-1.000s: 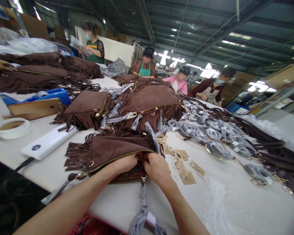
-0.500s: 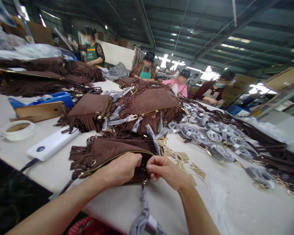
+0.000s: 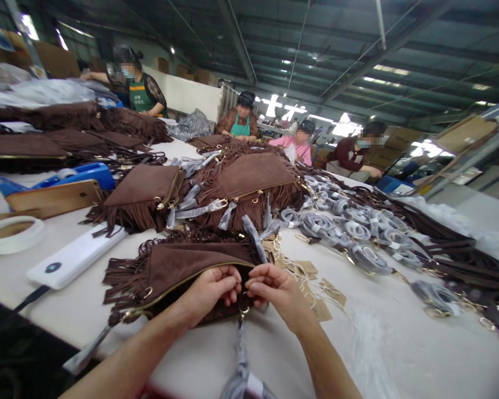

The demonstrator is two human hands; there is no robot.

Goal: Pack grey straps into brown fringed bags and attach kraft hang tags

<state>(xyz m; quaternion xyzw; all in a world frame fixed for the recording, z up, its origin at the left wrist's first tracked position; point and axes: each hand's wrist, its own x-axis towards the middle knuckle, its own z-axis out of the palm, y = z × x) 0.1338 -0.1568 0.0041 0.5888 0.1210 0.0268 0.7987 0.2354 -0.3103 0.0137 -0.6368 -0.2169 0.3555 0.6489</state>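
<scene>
A brown fringed suede bag point(image 3: 191, 260) lies in front of me, its gold zipper undone and the mouth gaping toward me. My left hand point(image 3: 218, 285) is at that mouth with its fingers curled in and thumb pressed against them. Close beside it, my right hand point(image 3: 274, 285) pinches thumb and fingertips together at the bag's right end. Whatever is between the fingers of either hand is too small or hidden to name. Below them, a strap wrapped in grey plastic point(image 3: 241, 346) hangs from a gold clasp point(image 3: 244, 311) at the bag's end.
Finished-looking fringed bags point(image 3: 253, 174) are piled beyond. Coiled wrapped straps point(image 3: 361, 230) and paper tags point(image 3: 305, 270) lie right. A white power bank point(image 3: 77, 257), tape roll point(image 3: 14, 233), phone point(image 3: 60, 199) and blue tape dispenser point(image 3: 93, 174) are left. Several co-workers point(image 3: 143, 94) are across the table.
My left hand has rolled over so its thumb and fingertips now show at the bag's mouth. My right hand stays close by. At far left, another person's hand has left the view.
</scene>
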